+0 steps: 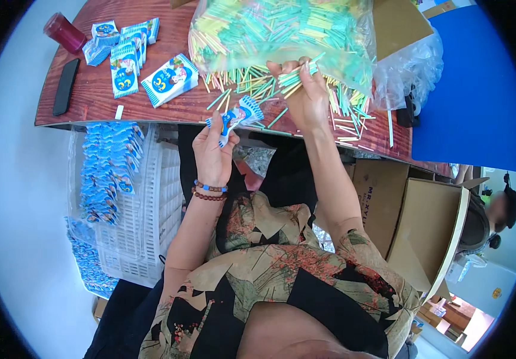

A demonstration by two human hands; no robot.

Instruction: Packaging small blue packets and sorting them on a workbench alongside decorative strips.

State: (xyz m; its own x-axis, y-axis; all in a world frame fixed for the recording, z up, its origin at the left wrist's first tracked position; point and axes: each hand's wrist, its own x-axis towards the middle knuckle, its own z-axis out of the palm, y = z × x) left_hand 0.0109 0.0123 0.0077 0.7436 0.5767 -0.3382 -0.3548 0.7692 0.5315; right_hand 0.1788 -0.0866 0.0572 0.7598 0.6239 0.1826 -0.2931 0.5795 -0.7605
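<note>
Pinched in the fingers of my left hand point(213, 154) is a small blue-and-white packet point(239, 119), held near the table's front edge. Its upper end looks clear or silvery; whether it is unsealed I cannot make out. My right hand point(307, 99) is closed around a small bunch of thin sticks point(294, 79), green, yellow and pink, possibly short straws. Just beyond it lies a large clear plastic bag point(282, 36) full of the same sticks. Loose sticks point(252, 82) are scattered below the bag's mouth, and some lie under and beside my right hand.
More blue-and-white packets point(171, 78) lie left on the wooden table point(168, 116), by a black phone point(66, 87) and a red jar point(65, 33). White baskets point(150, 197) with many packets stand lower left. A cardboard box point(416, 221) and another person point(485, 215) are at right.
</note>
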